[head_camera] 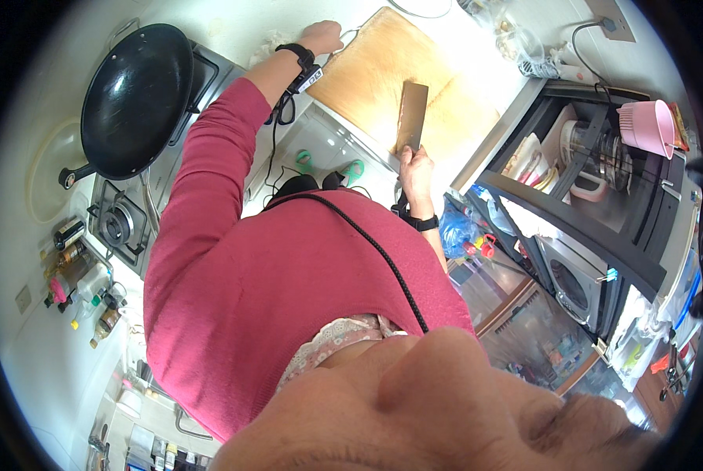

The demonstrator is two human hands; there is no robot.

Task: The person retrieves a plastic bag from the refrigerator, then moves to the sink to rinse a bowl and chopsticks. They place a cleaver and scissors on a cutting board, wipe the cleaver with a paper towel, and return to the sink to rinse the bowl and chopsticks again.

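My right hand (416, 168) grips the handle end of a cleaver (412, 115), whose broad dark blade lies over the near part of a wooden cutting board (381, 65). At the board's far left corner is a metal wire handle (350, 39). My left hand (322, 37) is right beside it, with the fingers curled; whether they hold the handle or anything else is hidden. A crumpled whitish thing, perhaps a plastic bag (264, 48), lies left of that hand. Both wrists wear black straps, and a cable hangs from the left one.
On the left a black wok (136, 100) rests on the gas stove (151, 194), with several bottles (71, 259) beyond a burner. An open dish drawer (575, 206) with dark rails juts out at the right, a pink plastic basket (646, 123) at its far side. Glass bowls (516, 47) stand at the back right.
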